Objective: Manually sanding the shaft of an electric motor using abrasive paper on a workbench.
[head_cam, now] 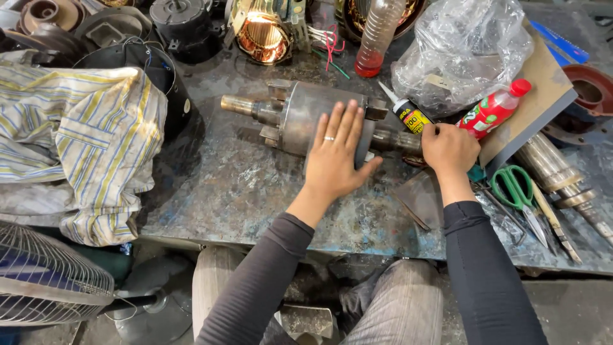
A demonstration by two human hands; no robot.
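A worn metal tabletop (242, 191) fills most of the view, its dark surface mottled with rust and patches of blue-grey paint. A striped yellow and white cloth (76, 140) lies heaped over its left end. Below the front edge, the floor (575, 313) is grimy grey concrete. At the lower left stands a fan with a wire guard (45, 281) and a round base (147, 306). The light is even and soft, casting only faint shadows.
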